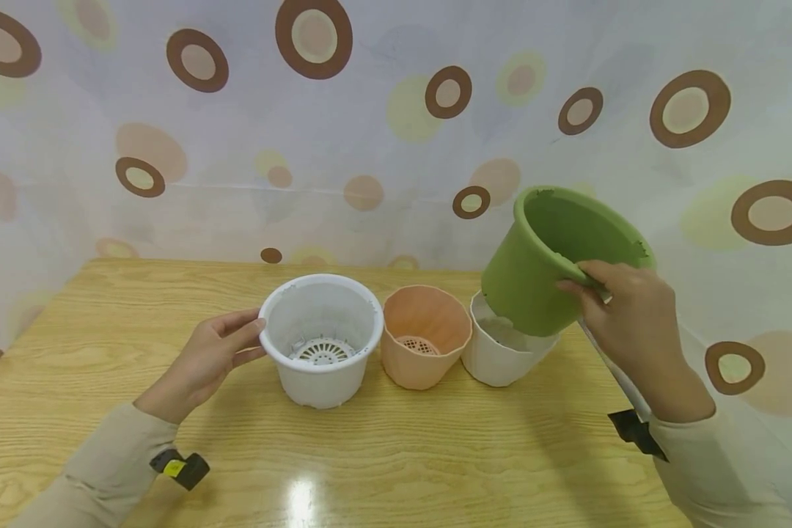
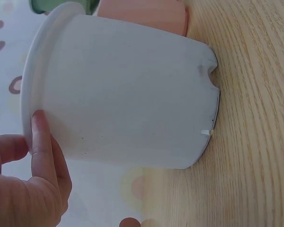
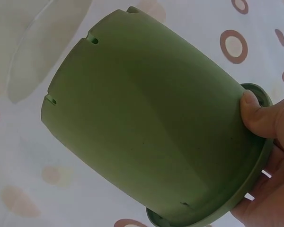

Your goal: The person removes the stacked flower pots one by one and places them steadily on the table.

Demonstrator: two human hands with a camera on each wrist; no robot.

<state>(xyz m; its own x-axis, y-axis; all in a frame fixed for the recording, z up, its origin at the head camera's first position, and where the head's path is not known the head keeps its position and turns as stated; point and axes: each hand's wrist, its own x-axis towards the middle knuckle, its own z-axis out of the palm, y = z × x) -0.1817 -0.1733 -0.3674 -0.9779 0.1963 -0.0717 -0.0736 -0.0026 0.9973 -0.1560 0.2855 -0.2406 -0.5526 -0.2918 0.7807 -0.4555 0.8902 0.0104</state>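
Note:
My left hand (image 1: 214, 352) pinches the left rim of a white flower pot (image 1: 325, 381), which stands upright on the table. In the left wrist view the thumb and fingers (image 2: 42, 146) straddle that rim. On the right, my right hand (image 1: 633, 315) grips the rim of a green flower pot (image 1: 534, 271) and holds it up, tilted. The green pot's base overlaps a cream pot (image 1: 498, 359) in the head view, hiding part of its opening. The right wrist view shows the thumb on the outside of the green pot (image 3: 146, 113), just under its rim.
Between the white and cream pots stands an orange pot (image 1: 425, 359) with a perforated bottom. All three sit side by side on a wooden table (image 1: 396, 455). A wall covering (image 1: 369, 132) with brown rings rises behind the table and along its right side.

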